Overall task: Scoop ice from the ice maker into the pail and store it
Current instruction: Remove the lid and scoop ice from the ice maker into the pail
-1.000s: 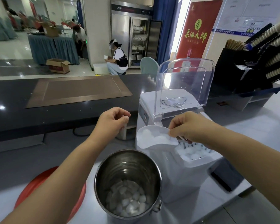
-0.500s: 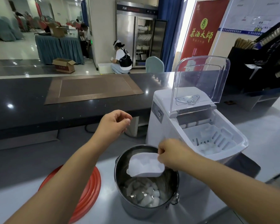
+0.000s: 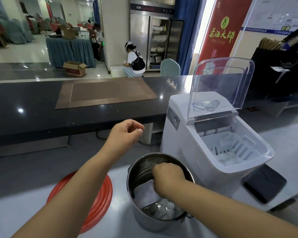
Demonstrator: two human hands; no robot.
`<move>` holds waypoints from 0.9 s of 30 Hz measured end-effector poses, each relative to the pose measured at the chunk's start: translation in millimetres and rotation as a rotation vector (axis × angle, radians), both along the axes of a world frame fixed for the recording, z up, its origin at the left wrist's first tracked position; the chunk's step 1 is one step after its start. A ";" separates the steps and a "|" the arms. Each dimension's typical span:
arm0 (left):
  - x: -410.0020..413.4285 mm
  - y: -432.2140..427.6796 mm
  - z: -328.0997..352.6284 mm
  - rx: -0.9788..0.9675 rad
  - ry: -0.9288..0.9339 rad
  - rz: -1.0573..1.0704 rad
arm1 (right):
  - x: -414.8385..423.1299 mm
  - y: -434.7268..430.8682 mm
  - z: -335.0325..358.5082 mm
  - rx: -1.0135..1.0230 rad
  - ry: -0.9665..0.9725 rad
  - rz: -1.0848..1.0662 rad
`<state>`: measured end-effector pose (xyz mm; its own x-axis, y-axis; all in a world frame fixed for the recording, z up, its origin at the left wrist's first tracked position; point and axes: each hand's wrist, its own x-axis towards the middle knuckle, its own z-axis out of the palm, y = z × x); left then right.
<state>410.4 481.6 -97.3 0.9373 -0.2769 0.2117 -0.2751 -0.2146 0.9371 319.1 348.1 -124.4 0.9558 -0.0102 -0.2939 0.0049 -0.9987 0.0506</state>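
Plastic scoop: gripped in the curled fingers of the right hand, tipped mouth-down inside the pail.
Pail: steel, upright on the tabletop, ice heaped at its bottom.
Ice maker: lid raised, just right of the pail, more ice in its basket; right hand nearer.
Left hand: loosely curled, holding nothing, hovering beyond the pail.
Red disc: flat, just left of the pail.

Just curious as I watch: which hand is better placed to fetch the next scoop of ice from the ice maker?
The right hand. It grips the scoop, tipped into the pail, and the open ice maker stands on that side. The left hand hovers empty.
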 end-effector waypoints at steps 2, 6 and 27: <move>0.0 -2.6 -1.1 -0.005 -0.001 0.000 | 0.0 -2.3 1.6 -0.043 -0.040 0.049; -0.1 -11.3 -1.4 -0.013 -0.004 -0.002 | 0.2 -12.6 11.6 -0.076 -0.109 0.089; -1.9 -85.8 9.4 0.009 0.051 -0.045 | -16.8 -119.8 112.1 0.276 -0.378 -0.170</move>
